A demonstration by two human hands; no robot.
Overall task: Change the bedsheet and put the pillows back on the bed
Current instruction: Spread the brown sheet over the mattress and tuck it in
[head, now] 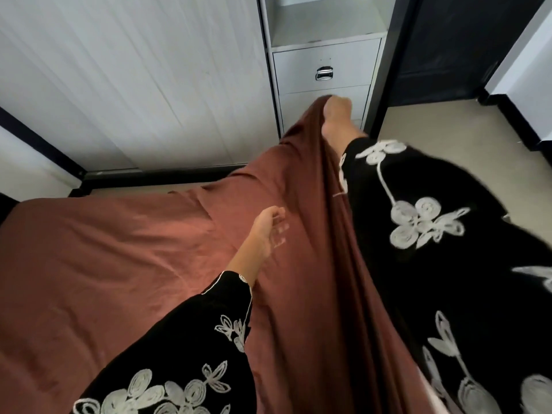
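Right hand [336, 113] lifting bedsheet [119, 249], bed

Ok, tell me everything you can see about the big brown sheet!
The sheet is plain reddish-brown cloth, soft-looking and lightly creased. Most of it lies spread out flat. Its right side is pulled up into a peak where the right hand grips its edge. The left hand reaches over it, loosely open and blurred.
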